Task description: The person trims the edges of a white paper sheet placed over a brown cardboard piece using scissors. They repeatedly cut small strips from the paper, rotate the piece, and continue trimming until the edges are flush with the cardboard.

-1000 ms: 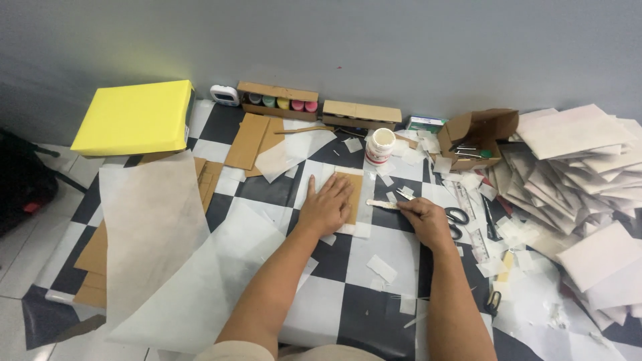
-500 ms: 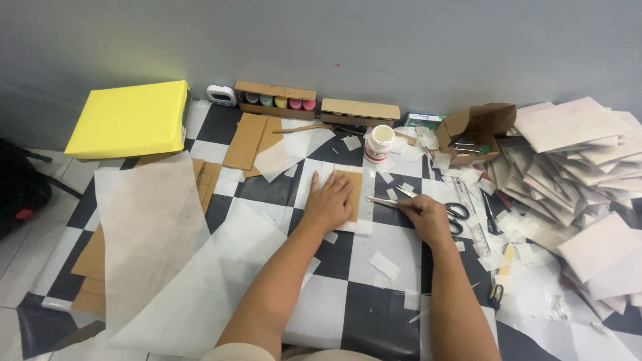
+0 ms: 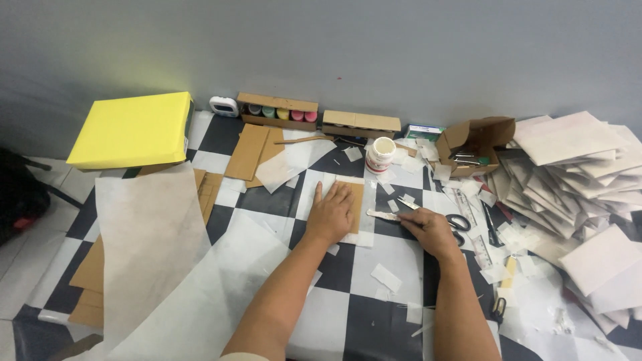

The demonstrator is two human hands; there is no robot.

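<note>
- Head view: the left hand [image 3: 330, 215] lies flat, with its fingers [image 3: 334, 195] spread wide, on a small brown cardboard rectangle [image 3: 356, 200] that rests on a white paper piece [image 3: 367, 212], at the middle of the black-and-white checkered worktop [image 3: 348, 264].
- The right hand [image 3: 431, 230] is just right of the cardboard; its fingers are closed around a flat pale wooden stick [image 3: 381, 214], whose tip points left and reaches the right edge of the white paper piece.
- Just far of the cardboard stands a small white round jar [image 3: 381, 155], open at the top.
- Right of the right hand lie black-handled scissors [image 3: 459, 223] and a clear ruler [image 3: 479, 246], among many small white paper scraps.
- At the far right there is a large heap of white paper envelopes [image 3: 575, 174], and an open brown cardboard box [image 3: 473, 144] stands at its left side.
- Along the grey wall [image 3: 374, 53], at the far side, sit a long cardboard tray with coloured pots [image 3: 277, 111] and a second closed flat cardboard box [image 3: 361, 123].
- At the far left lies a thick yellow square block [image 3: 132, 129].
- Large sheets of thin white translucent paper [image 3: 150, 247] cover the near left part of the worktop, with brown cardboard sheets [image 3: 249, 151] partly under them and also farther back.
</note>
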